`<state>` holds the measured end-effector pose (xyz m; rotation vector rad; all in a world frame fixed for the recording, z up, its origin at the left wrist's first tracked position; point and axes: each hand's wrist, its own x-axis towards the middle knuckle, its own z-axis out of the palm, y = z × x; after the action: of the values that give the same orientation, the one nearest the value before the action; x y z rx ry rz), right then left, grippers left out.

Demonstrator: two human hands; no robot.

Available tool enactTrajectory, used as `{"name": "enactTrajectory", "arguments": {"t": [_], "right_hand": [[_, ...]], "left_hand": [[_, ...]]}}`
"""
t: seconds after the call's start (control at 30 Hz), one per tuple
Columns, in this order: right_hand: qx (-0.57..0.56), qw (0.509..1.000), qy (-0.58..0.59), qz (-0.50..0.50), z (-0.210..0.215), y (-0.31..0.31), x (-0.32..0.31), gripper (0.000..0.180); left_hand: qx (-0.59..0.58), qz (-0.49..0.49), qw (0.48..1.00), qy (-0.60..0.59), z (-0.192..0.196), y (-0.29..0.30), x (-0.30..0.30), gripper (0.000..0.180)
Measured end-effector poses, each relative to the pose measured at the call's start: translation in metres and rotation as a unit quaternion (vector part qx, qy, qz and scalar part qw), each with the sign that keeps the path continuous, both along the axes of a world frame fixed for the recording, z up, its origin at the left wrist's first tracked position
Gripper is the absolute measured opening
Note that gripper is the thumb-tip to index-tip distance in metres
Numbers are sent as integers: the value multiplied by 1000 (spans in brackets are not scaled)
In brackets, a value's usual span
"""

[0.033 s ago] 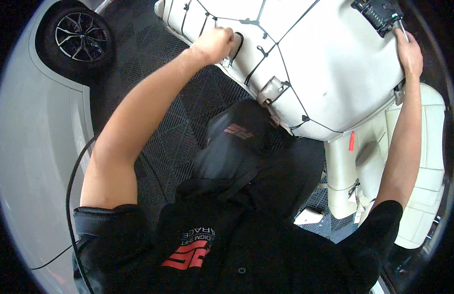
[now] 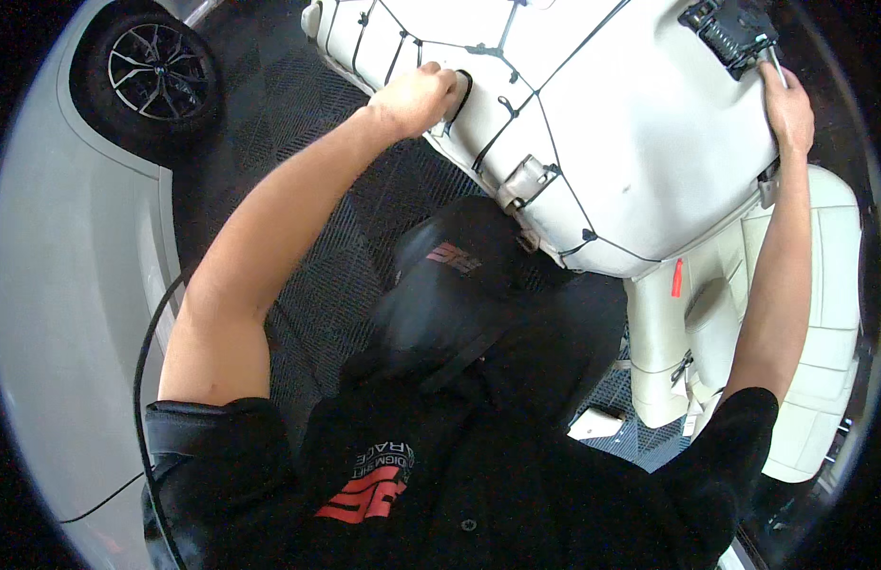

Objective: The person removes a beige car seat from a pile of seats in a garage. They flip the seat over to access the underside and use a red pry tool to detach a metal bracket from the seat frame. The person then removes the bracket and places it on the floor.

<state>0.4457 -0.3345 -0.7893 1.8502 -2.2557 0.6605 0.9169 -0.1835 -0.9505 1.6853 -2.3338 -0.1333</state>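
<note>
A large white car-seat section (image 2: 669, 142) with a moulded, foam-like underside faces up at the top of the head view. Thin black wiring (image 2: 552, 128) is strung across it in a web, with clips at the branches. My left hand (image 2: 420, 99) is closed at the seat's left edge, beside a black wire loop (image 2: 467, 90); what its fingers hold is hidden. On the far right edge, my right hand (image 2: 790, 106) grips the seat, thumb side up, next to a black latch mechanism (image 2: 730, 33) with a spring and a metal rod. A metal bracket (image 2: 528, 180) sits on the near edge.
Cream leather seat parts (image 2: 811, 323) lie at the right, with a red tag (image 2: 677, 278) near them. A grey car body (image 2: 70, 285) and its wheel (image 2: 160, 71) stand at the left. A black cable (image 2: 141, 399) hangs by my left arm. Dark tiled floor (image 2: 336, 171) lies between.
My left hand has shifted slightly down at the edge, its knuckles turning a little. The seat and my right hand have moved slightly to the left in view.
</note>
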Motion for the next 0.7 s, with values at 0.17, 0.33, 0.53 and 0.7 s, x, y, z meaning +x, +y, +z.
{"name": "enactTrajectory", "arguments": {"t": [0.17, 0.33, 0.53, 0.7], "right_hand": [[-4, 999, 18, -30, 4, 12, 20, 69], [5, 999, 30, -44, 5, 12, 20, 70], [18, 996, 45, -71, 4, 19, 37, 72], [2, 993, 68, -92, 3, 13, 24, 74]], "left_hand": [[37, -29, 996, -74, 6, 12, 14, 26], [68, -23, 992, -100, 5, 6, 12, 31], [-43, -98, 987, -124, -12, 7, 27, 19], [-54, -106, 989, -92, -11, -3, 23, 13]]}}
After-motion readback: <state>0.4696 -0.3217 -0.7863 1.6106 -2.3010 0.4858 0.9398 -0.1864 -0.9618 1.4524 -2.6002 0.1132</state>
